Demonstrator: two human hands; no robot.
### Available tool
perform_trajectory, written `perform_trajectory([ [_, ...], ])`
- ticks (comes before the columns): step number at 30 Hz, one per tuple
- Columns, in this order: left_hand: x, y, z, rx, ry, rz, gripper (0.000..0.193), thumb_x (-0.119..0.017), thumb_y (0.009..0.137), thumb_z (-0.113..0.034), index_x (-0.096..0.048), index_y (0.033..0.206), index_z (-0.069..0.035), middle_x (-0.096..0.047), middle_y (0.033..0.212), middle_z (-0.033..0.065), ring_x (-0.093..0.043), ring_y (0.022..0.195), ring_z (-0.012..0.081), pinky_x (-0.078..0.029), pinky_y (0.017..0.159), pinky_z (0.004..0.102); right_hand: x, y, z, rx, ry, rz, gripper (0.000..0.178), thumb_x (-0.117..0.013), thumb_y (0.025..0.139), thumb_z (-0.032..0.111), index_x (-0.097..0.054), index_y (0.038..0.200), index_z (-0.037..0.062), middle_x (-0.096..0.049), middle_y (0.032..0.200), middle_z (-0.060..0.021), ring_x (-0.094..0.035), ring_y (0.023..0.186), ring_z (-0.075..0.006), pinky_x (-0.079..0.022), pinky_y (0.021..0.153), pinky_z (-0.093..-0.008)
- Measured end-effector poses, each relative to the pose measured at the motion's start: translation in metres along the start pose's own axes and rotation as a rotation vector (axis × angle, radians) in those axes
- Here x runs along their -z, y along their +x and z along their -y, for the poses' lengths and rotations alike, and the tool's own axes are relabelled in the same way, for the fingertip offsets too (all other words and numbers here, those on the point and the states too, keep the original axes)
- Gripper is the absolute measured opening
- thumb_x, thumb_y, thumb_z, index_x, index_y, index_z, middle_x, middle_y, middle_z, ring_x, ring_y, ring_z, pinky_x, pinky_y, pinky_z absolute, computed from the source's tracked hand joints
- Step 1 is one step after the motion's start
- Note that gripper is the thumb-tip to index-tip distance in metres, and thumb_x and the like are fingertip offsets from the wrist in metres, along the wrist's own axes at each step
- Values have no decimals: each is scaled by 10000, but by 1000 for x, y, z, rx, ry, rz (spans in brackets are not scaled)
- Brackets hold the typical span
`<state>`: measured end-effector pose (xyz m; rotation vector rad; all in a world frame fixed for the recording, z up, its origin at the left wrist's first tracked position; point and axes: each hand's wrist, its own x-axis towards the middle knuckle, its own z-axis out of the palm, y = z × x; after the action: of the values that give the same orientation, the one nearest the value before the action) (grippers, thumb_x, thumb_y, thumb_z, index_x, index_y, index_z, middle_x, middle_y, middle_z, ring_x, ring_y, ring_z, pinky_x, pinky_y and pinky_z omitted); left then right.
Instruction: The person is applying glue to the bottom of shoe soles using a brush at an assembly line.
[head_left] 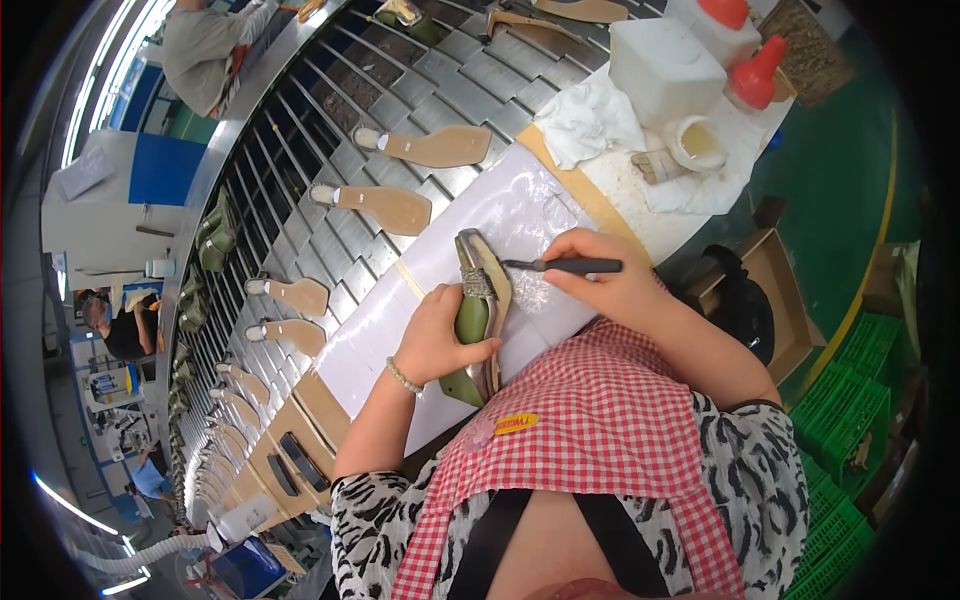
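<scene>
My left hand (pixel 436 338) grips a green shoe upper (pixel 470 324) with a knotted cord band, its tan underside turned to the right. The shoe is tilted over a white plastic-covered board (pixel 380 350). My right hand (pixel 598 274) pinches a slim tool with a black handle (pixel 582 266). Its narrow dark tip points left and lies at or very near the shoe's sole edge; I cannot tell whether they touch. Whether the tip is a brush or a blade is too small to make out.
Tan shoe soles (pixel 440 147) lie in a row on the metal slat conveyor (pixel 340 150). To the right stand a white jug (pixel 665 70), a red-topped bottle (pixel 757 74), an open pot (pixel 697 143) and a crumpled white cloth (pixel 590 122). Green crates (pixel 845 405) sit on the floor.
</scene>
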<state>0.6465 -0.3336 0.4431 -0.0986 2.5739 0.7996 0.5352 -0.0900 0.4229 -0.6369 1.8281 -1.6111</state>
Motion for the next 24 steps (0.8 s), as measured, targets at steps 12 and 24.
perform_trajectory([
  [12,-20,22,17,-211,-1472,36,1096,-605,618,-776,-355,1341,10,-542,1170,151,-605,947,220,-521,801,345,154,-34,37,23,-491,-727,189,-724,774,108,-632,906,10,-642,757,-25,-577,719,-87,-434,656,-233],
  [24,-30,24,10,-143,-1718,112,1151,-394,622,-903,-388,1312,18,-609,952,173,-638,746,247,-538,625,351,170,-5,33,-95,-753,-523,170,-695,724,127,-628,844,27,-641,738,-113,-589,644,-207,-455,614,-326],
])
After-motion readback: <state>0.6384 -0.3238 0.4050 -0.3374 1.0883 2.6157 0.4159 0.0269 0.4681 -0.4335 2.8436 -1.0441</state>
